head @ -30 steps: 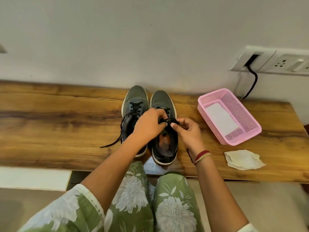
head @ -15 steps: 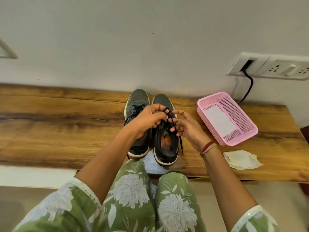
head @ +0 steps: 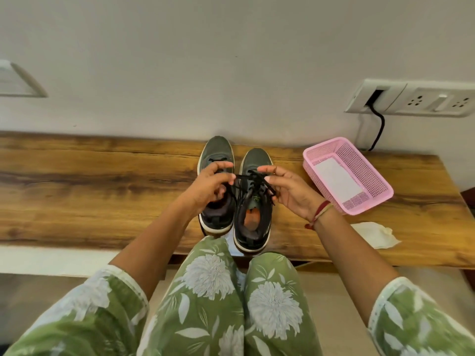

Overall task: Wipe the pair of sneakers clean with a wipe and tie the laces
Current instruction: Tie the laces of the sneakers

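sneakers (head: 257,159) on wooden bench (head: 102,188), white wall (head: 231,60)

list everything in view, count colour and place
sneakers: two, dark grey, side by side on the bench
laces: black, taut above the right-side sneaker
basket: one, pink, right of the sneakers, white sheet inside
wipe: one, off-white, crumpled, near the basket
bench: one, brown wood, against the wall
socket plate: one, white, on the wall, black cable plugged in
left hand: pinches the laces
right hand: pinches the laces
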Action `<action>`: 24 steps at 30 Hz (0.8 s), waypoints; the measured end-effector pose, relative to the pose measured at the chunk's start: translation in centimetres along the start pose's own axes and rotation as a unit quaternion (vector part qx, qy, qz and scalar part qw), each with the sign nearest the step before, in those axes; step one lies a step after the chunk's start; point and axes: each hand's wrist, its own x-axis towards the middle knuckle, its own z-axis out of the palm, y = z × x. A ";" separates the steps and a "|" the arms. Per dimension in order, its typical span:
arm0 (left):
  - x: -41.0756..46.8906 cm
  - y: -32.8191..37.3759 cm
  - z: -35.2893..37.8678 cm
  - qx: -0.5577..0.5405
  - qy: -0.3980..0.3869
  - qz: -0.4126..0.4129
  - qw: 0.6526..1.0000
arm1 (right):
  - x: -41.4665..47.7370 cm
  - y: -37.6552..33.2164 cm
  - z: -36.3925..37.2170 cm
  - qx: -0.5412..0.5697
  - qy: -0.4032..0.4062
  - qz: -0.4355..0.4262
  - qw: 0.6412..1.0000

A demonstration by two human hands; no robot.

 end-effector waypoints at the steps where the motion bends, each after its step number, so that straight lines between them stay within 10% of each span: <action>1: -0.2 0.0 0.1 0.101 -0.001 0.032 0.994 | -0.2 -0.3 0.2 0.026 -0.006 -0.002 1.000; 7: -1.0 0.5 2.9 0.309 -0.031 0.136 0.941 | -1.2 -3.9 2.4 -0.064 -0.044 -0.041 0.996; 12: -1.8 3.6 4.6 0.097 0.049 0.178 0.978 | -2.1 -6.4 0.3 -0.071 0.030 -0.012 0.997; 17: -3.3 4.7 4.7 0.114 0.017 0.198 0.973 | -2.7 -6.3 -0.2 -0.193 -0.010 0.034 0.981; 24: -3.5 4.1 1.3 -0.226 0.044 0.023 0.973 | -3.7 -6.2 -1.1 -0.019 0.007 0.067 0.998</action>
